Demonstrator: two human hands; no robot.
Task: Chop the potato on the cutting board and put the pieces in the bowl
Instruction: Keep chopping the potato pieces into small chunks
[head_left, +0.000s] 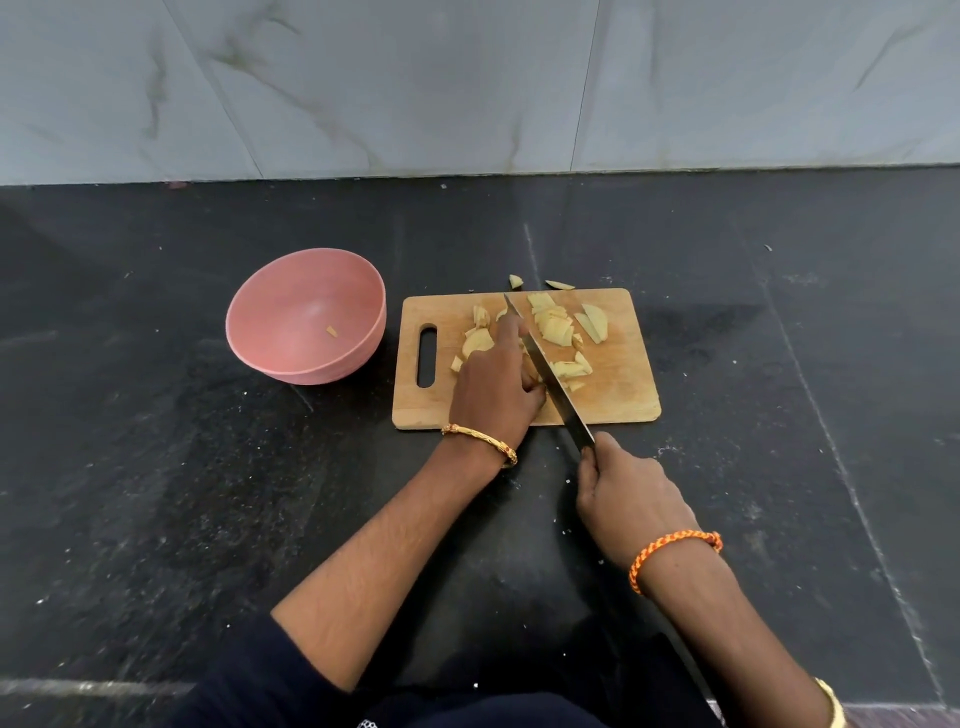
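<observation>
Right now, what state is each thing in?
potato pieces: chopped, scattered on the board.
two stray pieces: on the counter behind the board.
cutting board: flat on the counter.
bowl: upright, one small piece inside.
knife: blade down among the pieces.
left hand: steadying potato.
right hand: gripping the knife handle.

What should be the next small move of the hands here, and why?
Probably press the knife down through the potato piece under the left hand. The right hand grips the handle, the blade lies beside the left fingers, and the bowl holds only one small bit, so chopping seems unfinished.
</observation>
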